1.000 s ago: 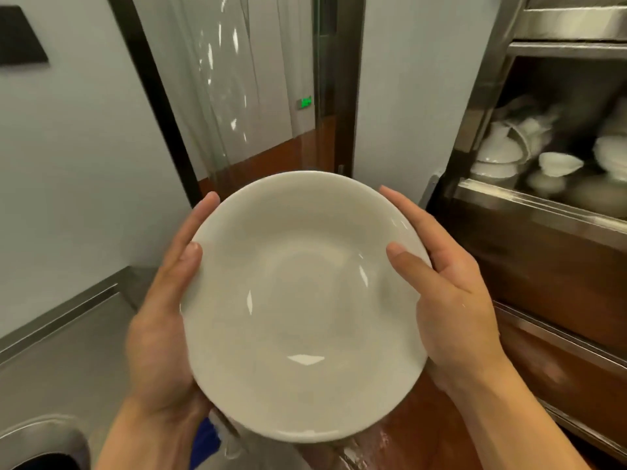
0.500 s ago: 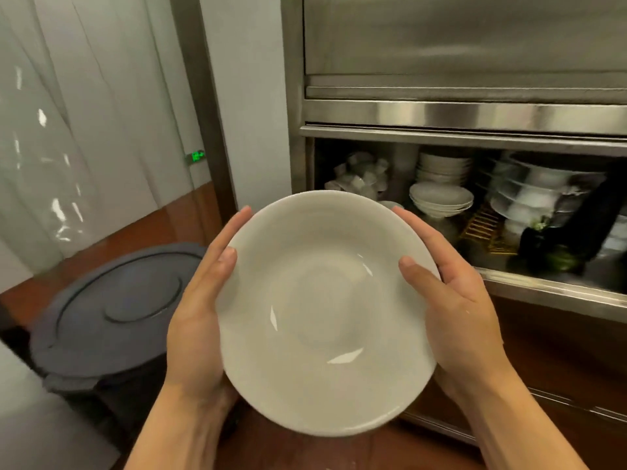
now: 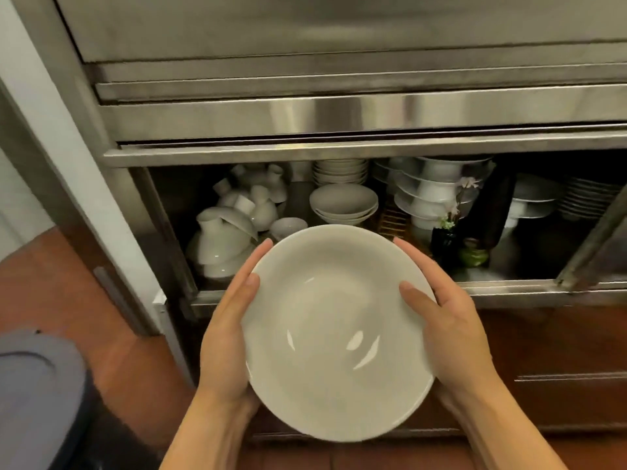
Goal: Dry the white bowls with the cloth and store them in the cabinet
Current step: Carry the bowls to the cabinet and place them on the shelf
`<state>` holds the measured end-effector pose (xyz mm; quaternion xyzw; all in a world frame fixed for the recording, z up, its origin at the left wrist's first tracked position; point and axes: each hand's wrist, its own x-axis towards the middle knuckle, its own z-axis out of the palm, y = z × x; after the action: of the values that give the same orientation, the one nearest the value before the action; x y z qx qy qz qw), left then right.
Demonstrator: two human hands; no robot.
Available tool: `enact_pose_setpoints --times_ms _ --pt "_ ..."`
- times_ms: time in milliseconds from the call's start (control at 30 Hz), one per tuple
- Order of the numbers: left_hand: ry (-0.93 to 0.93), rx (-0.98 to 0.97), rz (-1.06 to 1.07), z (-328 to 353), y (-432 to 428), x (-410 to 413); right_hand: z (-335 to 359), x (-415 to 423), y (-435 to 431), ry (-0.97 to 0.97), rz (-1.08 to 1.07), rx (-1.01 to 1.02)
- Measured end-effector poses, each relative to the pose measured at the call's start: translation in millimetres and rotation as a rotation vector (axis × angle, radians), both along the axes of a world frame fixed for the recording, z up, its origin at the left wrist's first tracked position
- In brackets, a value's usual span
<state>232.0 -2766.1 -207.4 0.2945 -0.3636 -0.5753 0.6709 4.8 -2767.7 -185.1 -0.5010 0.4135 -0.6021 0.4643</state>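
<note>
Two hands, left hand (image 3: 225,330) and right hand (image 3: 454,334), clasp one white bowl (image 3: 337,330) by its rim before the open cabinet (image 3: 210,120). Storing seems underway; next, it likely needs lowering onto the bowl stack (image 3: 343,203) inside.

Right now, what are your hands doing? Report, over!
Left hand and right hand both gripping white bowl. Bowl in front of open cabinet. Shelf crowded; stacked bowls straight behind.
</note>
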Motion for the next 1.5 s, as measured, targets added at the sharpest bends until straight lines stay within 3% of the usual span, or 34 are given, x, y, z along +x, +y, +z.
enact_pose_setpoints --times_ms 133,433,833,1100,1500 --pt "-0.044 0.089 -0.05 -2 -50 -28 -16 -18 -45 0.007 -0.062 0.095" --pt "0.005 0.242 0.106 -25 -165 -80 -38 -59 -168 -0.039 -0.055 0.215" --pt "0.035 0.4 0.14 -62 -246 -86 -77 -60 -258 -0.043 -0.074 0.387" --pt "-0.055 0.402 0.118 -79 -277 -80 -92 -60 -283 -0.058 -0.11 0.446" --pt "0.029 0.334 0.02 -81 -295 -78 -96 -54 -305 -0.082 -0.109 0.423"
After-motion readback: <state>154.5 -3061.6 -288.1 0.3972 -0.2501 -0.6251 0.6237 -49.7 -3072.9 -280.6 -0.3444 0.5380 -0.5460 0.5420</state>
